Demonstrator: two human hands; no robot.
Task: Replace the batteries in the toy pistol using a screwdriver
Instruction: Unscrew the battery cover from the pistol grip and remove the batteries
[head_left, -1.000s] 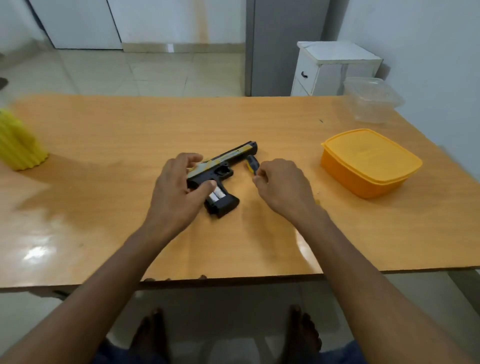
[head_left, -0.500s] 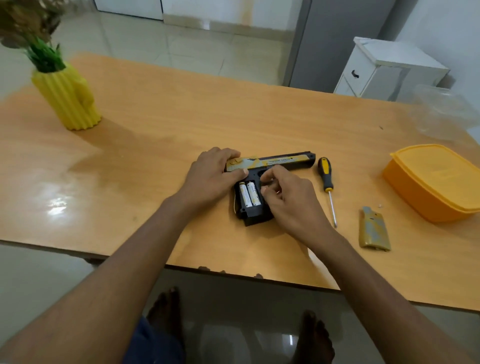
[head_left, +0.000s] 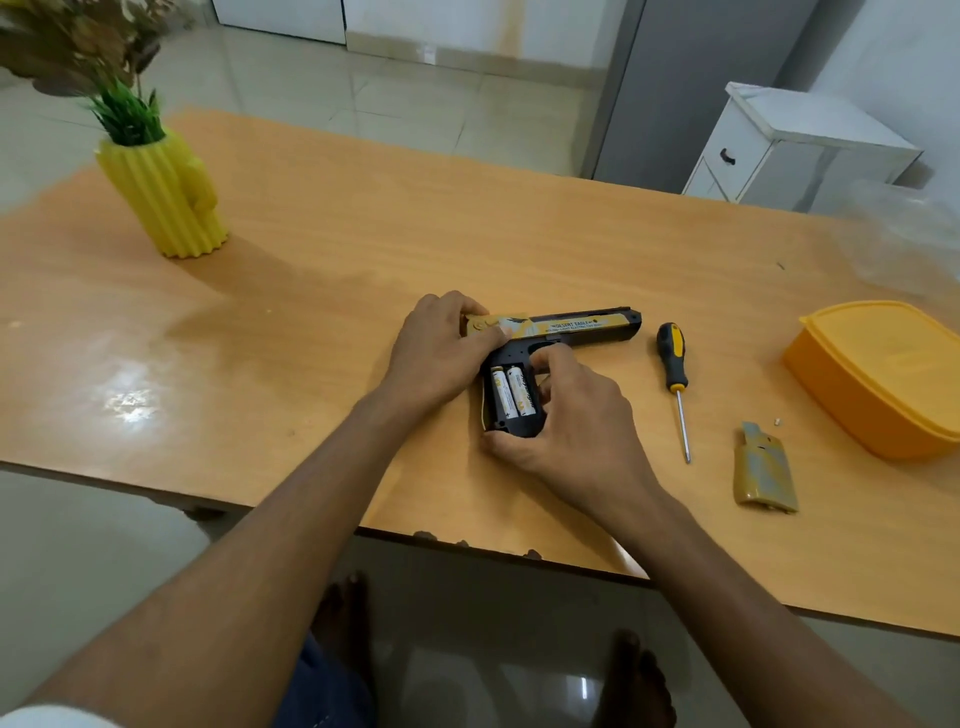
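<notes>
From the head view, the toy pistol (head_left: 550, 332) is lying flat on its side on the desk (head_left: 322, 291), near the front edge, with the open battery bay in its handle facing up. That way the two batteries (head_left: 511, 391) are sitting exposed and easy to reach. The left hand (head_left: 436, 353) is pressing down on the rear of the slide, its grip curling over the top edge, most likely to keep the toy from sliding. The right hand (head_left: 566, 415) is wrapping around the handle, thumb under the butt and fingers curling at the trigger area beside the batteries.

The screwdriver (head_left: 674, 375) is lying loose just right of the pistol, and the removed battery cover (head_left: 764, 470) is resting further right with a tiny screw (head_left: 777, 422) near it. An orange lidded box (head_left: 883, 374) and a yellow ribbed vase (head_left: 163, 195) are standing well apart. Nothing is blocking the bay; the small screw could easily get knocked away.
</notes>
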